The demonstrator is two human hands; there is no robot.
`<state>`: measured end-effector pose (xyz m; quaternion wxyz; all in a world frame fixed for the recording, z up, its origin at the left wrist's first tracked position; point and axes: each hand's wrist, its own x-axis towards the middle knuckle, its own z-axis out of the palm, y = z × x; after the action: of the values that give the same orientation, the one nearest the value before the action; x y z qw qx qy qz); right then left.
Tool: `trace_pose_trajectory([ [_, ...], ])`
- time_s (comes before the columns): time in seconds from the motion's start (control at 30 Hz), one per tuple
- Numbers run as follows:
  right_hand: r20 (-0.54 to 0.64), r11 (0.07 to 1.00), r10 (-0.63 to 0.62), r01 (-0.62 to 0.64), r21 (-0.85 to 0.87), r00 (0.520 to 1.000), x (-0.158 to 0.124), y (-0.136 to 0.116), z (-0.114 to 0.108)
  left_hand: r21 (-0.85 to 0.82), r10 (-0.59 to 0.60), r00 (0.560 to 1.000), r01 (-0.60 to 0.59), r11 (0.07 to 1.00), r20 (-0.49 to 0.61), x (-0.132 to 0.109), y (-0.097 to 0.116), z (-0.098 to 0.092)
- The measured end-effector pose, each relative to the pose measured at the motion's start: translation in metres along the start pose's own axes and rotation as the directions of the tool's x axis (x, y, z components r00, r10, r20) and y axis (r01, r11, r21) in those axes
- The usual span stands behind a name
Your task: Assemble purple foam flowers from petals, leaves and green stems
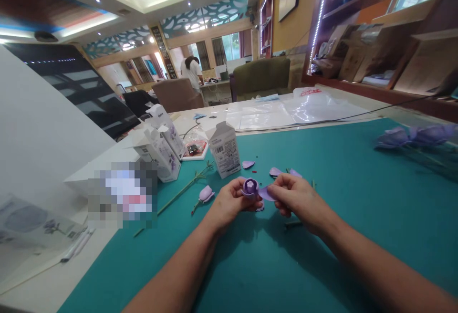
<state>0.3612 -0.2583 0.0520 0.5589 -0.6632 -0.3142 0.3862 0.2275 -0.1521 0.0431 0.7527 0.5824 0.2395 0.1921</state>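
Note:
My left hand is closed around a small purple toy flower head, its hollow centre facing up with a pale star-shaped piece inside. Pinched in my right hand is a purple petal, whose tip meets the flower head's right side. Loose petals lie just beyond: a single petal on the mat and another petal behind my right fingers. To the left of my left hand rests a closed lilac flower bud on a short green stem. A long green stem lies further left.
The green mat covers the table. An open white box stands ahead, with further white boxes and a small tray at left. Finished purple flowers lie far right. Clear plastic sheeting is behind. A person bends over a distant table.

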Motion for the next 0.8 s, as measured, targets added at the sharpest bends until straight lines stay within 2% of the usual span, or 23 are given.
trace_pose_trajectory([
  [0.23,0.038,0.999,0.021,-0.019,-0.036,0.999,-0.0013,-0.0023,-0.0008,0.04,-0.027,0.998,0.025,0.999,0.063,-0.0003,-0.0026,-0.0023],
  [0.43,0.051,0.999,0.024,-0.023,-0.03,0.998,-0.0025,-0.0005,-0.0004,0.026,-0.063,0.996,0.061,0.998,0.069,-0.0012,-0.0019,-0.0025],
  [0.8,0.04,0.998,0.053,-0.052,-0.027,0.998,-0.0027,-0.0015,0.0022,0.028,-0.058,0.995,0.056,0.998,0.078,-0.0032,-0.0016,-0.0007],
])
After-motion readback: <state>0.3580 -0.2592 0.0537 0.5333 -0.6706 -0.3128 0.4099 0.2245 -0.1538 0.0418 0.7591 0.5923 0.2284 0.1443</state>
